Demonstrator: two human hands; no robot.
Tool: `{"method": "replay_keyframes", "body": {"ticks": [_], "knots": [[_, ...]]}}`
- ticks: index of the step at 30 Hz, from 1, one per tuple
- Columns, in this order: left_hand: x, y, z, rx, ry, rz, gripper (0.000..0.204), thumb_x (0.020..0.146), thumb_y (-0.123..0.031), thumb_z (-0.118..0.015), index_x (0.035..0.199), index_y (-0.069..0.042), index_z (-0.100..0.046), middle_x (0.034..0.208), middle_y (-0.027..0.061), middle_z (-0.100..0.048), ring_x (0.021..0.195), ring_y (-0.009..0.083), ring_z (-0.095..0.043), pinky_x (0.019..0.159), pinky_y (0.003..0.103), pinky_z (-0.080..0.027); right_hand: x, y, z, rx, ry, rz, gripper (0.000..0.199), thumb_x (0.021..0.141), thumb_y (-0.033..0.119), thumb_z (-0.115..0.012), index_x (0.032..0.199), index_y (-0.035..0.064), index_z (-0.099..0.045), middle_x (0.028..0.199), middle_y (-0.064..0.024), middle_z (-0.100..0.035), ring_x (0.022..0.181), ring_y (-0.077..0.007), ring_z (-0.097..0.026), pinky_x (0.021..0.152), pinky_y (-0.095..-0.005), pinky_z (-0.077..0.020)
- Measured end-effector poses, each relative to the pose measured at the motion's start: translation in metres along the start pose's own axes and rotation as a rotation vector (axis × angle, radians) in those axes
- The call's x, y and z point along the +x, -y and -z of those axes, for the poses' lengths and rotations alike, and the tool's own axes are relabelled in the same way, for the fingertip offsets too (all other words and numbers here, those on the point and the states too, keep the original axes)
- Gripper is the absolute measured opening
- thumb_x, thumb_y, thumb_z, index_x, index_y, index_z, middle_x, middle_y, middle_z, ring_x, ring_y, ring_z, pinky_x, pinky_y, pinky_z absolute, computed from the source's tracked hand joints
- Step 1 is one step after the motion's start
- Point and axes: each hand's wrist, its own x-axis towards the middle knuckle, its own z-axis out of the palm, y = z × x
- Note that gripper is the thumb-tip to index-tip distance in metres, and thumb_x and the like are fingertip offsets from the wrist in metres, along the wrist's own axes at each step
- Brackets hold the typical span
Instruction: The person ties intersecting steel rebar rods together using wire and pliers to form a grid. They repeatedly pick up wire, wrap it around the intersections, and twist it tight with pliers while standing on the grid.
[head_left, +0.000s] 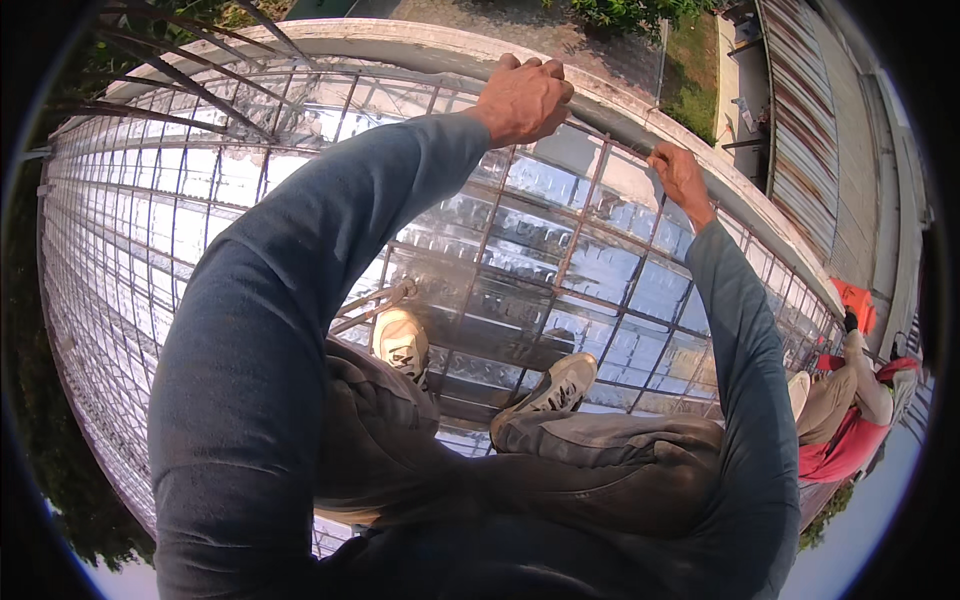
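Note:
My left hand (522,100) is closed, knuckles up, at the inner side of the pale concrete edge (420,48). To its right my right hand (682,182) is closed too, thumb and fingers pressed together beside the same edge. A thin dark line like a steel bar (612,142) runs between the hands; whether either hand grips it I cannot tell. Below them spreads a grid of rusty steel reinforcing bars (570,250) over shiny, ribbed metal sheets (604,268). My two light shoes (400,342) are on this grid.
Long steel bars (190,75) stick out over the grid at the far left. A co-worker in a red top (845,440) sits at the right, by an orange object (855,303). Beyond the edge lie a paved yard (540,35) below and a corrugated roof (800,120).

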Motion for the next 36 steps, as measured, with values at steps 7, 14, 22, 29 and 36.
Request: {"method": "replay_keyframes", "body": {"ticks": [7, 14, 22, 29, 36], "knots": [[-0.018, 0.011, 0.018, 0.014, 0.120, 0.063, 0.026, 0.099, -0.029, -0.067, 0.113, -0.009, -0.074, 0.120, 0.0093, -0.065, 0.111, 0.0288, -0.066, 0.098, 0.056, -0.041, -0.013, -0.005, -0.017, -0.065, -0.111, 0.146, 0.009, 0.092, 0.013, -0.066, 0.092, 0.0046, -0.063, 0.099, -0.0153, -0.063, 0.101, -0.0398, -0.061, 0.084, -0.0491, -0.0490], [-0.030, 0.025, 0.028, -0.012, 0.130, 0.080, 0.025, 0.097, -0.026, -0.061, 0.109, -0.009, -0.074, 0.115, 0.0131, -0.068, 0.108, 0.0325, -0.069, 0.095, 0.057, -0.042, -0.034, 0.014, -0.030, -0.324, -0.166, 0.307, 0.015, 0.098, 0.019, -0.061, 0.104, 0.0067, -0.068, 0.114, -0.0085, -0.064, 0.110, -0.0320, -0.061, 0.089, -0.0492, -0.0481], [-0.028, 0.079, 0.001, -0.127, 0.564, -0.135, 0.039, 0.095, -0.039, -0.075, 0.121, -0.010, -0.074, 0.115, 0.0132, -0.075, 0.105, 0.0328, -0.073, 0.090, 0.044, -0.058, -0.006, 0.022, -0.022, -0.413, -0.008, 0.101, 0.015, 0.091, 0.015, -0.065, 0.093, 0.0009, -0.071, 0.102, -0.0164, -0.070, 0.097, -0.0384, -0.068, 0.084, -0.0518, -0.0524], [-0.073, 0.039, 0.087, 0.248, 1.165, -0.050, 0.052, 0.090, -0.043, -0.078, 0.132, -0.013, -0.070, 0.122, 0.0135, -0.074, 0.115, 0.0326, -0.070, 0.097, 0.048, -0.057, 0.008, 0.127, -0.027, -0.387, -0.078, 0.310, 0.025, 0.092, 0.025, -0.072, 0.095, 0.0013, -0.068, 0.098, -0.0172, -0.070, 0.092, -0.0385, -0.069, 0.076, -0.0498, -0.0537], [-0.103, 0.058, 0.059, 0.201, 1.274, -0.029, 0.066, 0.086, -0.059, -0.075, 0.138, -0.019, -0.067, 0.147, 0.0089, -0.060, 0.132, 0.0334, -0.058, 0.105, 0.054, -0.048, -0.051, 0.213, -0.071, 0.142, 0.720, 0.595, 0.028, 0.092, 0.026, -0.072, 0.081, 0.0020, -0.065, 0.074, -0.0128, -0.065, 0.069, -0.0277, -0.062, 0.068, -0.0471, -0.0458]]}}
